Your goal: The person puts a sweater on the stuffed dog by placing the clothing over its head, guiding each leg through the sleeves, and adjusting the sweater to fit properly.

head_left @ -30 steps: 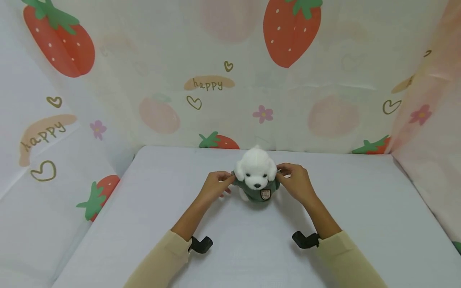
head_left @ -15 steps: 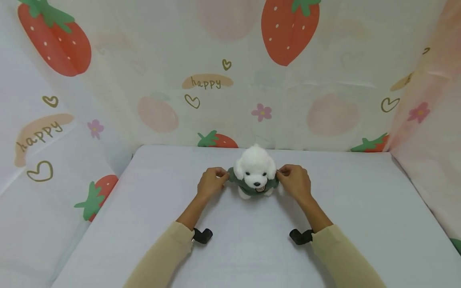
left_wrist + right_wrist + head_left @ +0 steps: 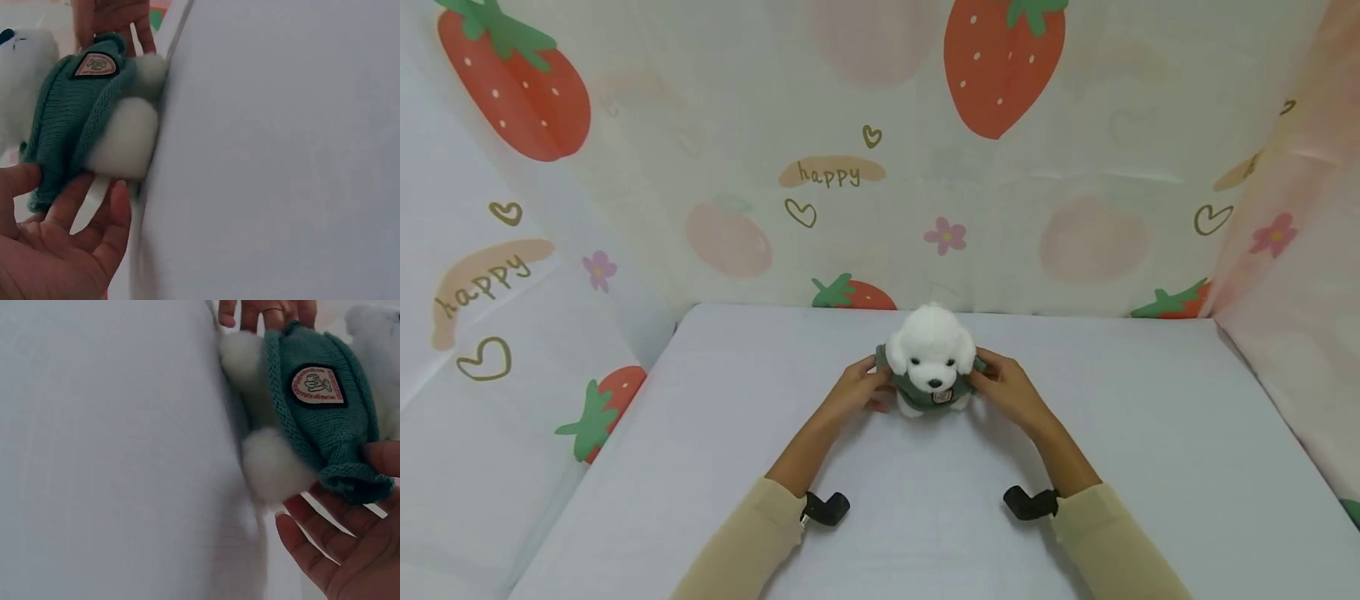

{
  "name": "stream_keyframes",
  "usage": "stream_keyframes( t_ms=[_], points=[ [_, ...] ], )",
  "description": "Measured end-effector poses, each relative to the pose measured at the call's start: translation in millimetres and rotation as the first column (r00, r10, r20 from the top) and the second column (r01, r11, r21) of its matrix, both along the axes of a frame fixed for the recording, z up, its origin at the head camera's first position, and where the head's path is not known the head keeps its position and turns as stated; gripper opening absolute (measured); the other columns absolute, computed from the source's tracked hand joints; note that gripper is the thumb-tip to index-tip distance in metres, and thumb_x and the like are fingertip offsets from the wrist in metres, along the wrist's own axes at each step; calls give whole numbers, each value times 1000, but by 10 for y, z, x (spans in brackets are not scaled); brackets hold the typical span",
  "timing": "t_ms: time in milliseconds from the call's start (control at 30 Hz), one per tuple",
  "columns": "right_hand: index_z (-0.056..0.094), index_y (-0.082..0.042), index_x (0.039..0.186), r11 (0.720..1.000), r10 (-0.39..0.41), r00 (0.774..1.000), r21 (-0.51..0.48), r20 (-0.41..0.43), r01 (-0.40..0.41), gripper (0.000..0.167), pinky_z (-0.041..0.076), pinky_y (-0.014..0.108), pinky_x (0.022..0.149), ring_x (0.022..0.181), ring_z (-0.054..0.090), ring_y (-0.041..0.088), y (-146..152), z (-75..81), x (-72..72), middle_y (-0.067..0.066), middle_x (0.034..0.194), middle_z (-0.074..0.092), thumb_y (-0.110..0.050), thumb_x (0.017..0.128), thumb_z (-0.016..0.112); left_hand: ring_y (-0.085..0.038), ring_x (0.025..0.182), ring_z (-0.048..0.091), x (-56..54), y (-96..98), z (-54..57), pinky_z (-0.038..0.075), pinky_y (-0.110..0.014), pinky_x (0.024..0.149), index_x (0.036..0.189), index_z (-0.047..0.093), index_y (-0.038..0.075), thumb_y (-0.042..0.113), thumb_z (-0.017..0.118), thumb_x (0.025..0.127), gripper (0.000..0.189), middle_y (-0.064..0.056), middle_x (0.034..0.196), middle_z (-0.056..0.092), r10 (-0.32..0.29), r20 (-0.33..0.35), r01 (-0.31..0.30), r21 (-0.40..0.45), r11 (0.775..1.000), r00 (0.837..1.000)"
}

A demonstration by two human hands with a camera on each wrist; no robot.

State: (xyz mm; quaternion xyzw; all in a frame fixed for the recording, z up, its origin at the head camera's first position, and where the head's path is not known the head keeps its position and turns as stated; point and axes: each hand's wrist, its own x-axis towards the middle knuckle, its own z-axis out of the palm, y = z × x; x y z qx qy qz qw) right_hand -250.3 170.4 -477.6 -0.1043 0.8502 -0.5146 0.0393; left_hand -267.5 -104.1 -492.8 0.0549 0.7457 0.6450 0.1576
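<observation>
A white plush dog faces me near the back of the table, wearing a green knitted sweater with a badge on its chest. At the dog's side on the left, my left hand pinches the sweater's sleeve between thumb and fingers. My right hand holds the other sleeve, its thumb on the knit and several fingers spread beneath. The left wrist view shows the dog's fluffy white leg below the hem. Part of the dog's head lies outside both wrist views.
The dog stands on a white-covered table. A strawberry-printed cloth hangs behind the back edge and continues along both sides. Black wrist cameras jut inward from both cream sleeves.
Half a second ago the hands drew the sweater's sleeves outward and the badge was mostly hidden. Now both hands are slightly closer to the dog's body, and more of the badge shows.
</observation>
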Motion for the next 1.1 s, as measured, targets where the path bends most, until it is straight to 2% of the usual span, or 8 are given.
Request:
stream_keyframes(
  t_ms=[133, 267, 400, 533, 733, 867, 1000, 1100],
  points=[
    [55, -6, 146, 1000, -9, 1000, -18, -27, 9, 47, 51, 46, 94, 119, 61, 34, -5, 41, 47, 18, 134, 63, -22, 102, 59, -18, 96, 70, 31, 22, 16, 58, -35, 75, 139, 60, 5, 25, 60, 102, 42, -12, 105, 75, 50, -45, -49, 40, 998, 998],
    [56, -3, 144, 998, 9, 1000, -70, -30, -11, 44, 53, 39, 88, 109, 66, 28, 20, 141, 106, 18, 125, 68, -19, 103, 59, -15, 92, 69, 101, 18, 71, 59, -38, 78, 127, 67, -2, 26, 61, 103, 38, -9, 101, 75, 68, -57, -62, 94, 994, 996],
    [59, -1, 140, 996, 3, 999, -87, -43, -6, 41, 55, 40, 86, 99, 68, 22, 42, 266, 168, 17, 118, 70, -18, 103, 59, -14, 89, 70, 181, 17, 154, 58, -35, 76, 121, 68, -6, 27, 61, 103, 38, -5, 95, 75, 56, -9, -54, 179, 982, 998],
    [67, 2, 129, 998, -44, 998, -53, -55, 41, 33, 55, 45, 81, 88, 67, 19, 66, 381, 221, 13, 103, 73, -17, 103, 58, -15, 90, 70, 250, 36, 243, 57, -32, 74, 118, 69, -4, 28, 62, 102, 36, -2, 93, 75, 8, 45, -19, 257, 966, 999],
    [67, 6, 123, 991, -123, 991, -40, 44, 124, 34, 59, 38, 76, 85, 65, 16, 99, 502, 269, 13, 100, 72, -20, 104, 56, -14, 90, 70, 379, 85, 346, 57, -27, 74, 123, 64, -9, 15, 62, 102, 33, -2, 92, 74, -79, 38, 62, 334, 941, 996],
    [64, 11, 124, 987, -145, 981, -50, 131, 153, 40, 60, 32, 73, 82, 65, 15, 106, 559, 305, 18, 104, 70, -22, 105, 54, -12, 88, 70, 450, 129, 367, 56, -23, 73, 136, 55, -12, 4, 63, 99, 42, -3, 95, 74, -86, 39, 65, 373, 925, 996],
    [65, 13, 118, 987, -147, 968, -30, 203, 157, 41, 59, 30, 69, 74, 65, 14, 113, 605, 352, 15, 97, 69, -23, 105, 52, -11, 87, 71, 502, 187, 352, 56, -22, 70, 139, 53, -12, 0, 65, 95, 47, -6, 99, 75, -50, 46, 31, 348, 937, 998],
    [69, 12, 104, 991, -135, 963, 4, 232, 137, 37, 58, 30, 65, 66, 64, 14, 126, 612, 383, 9, 82, 66, -21, 105, 52, -11, 86, 70, 521, 229, 309, 55, -22, 67, 137, 54, -12, -1, 65, 95, 45, -7, 100, 75, -27, 49, 10, 311, 950, 998]
  ],
)
